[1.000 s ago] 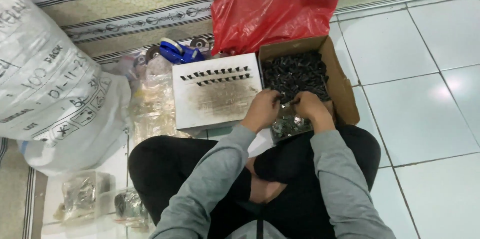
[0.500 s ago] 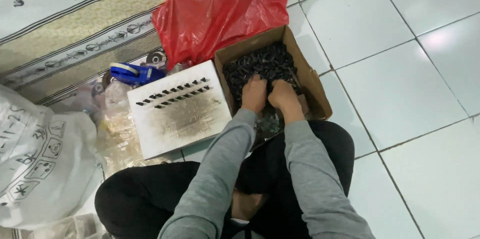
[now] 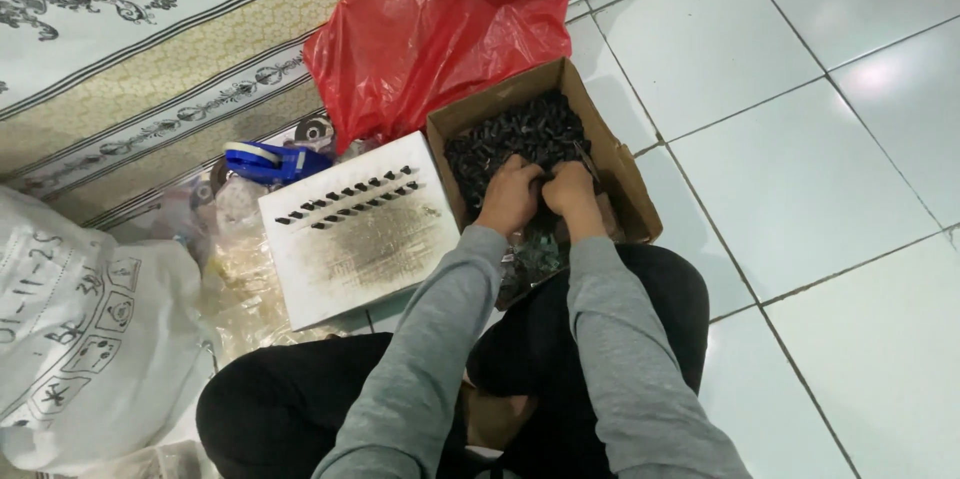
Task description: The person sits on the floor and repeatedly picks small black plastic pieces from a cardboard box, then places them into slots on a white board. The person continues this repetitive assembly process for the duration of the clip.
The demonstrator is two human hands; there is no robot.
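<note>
Both hands now deeper among cardboard box's black parts

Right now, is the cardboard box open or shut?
Open: the cardboard box has its top flaps spread, small black parts fill it, and both hands reach in.

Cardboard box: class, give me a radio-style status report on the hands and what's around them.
Left hand and right hand both in box, on black parts. Grip unclear. White board left of box, red bag behind. Nothing blocking.
</note>
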